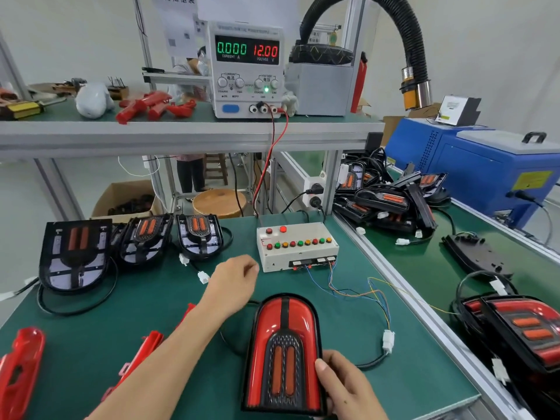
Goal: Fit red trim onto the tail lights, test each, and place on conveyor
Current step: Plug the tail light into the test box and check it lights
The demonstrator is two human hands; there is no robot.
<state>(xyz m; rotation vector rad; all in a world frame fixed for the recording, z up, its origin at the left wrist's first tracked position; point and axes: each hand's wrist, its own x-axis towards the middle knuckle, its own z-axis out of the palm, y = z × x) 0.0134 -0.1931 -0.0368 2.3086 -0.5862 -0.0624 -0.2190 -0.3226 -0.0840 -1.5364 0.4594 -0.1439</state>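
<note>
While the right hand (344, 386) grips the red-trimmed, arch-shaped black tail light (285, 353) and the left hand (233, 283) hovers loosely curled and empty, the light's trailing black cable (371, 363) with its white plug (388, 341) could snag on the green bench (409, 386) when lifted.

Glossy red plastic tail light (285, 353); matt mat (181, 298)

- Left hand (233, 283): bare, no glove, ring or watch.
- Right hand (348, 386): bare, short trimmed thumbnail.
- Left forearm (169, 356): uncovered, no sleeve in view.
</note>
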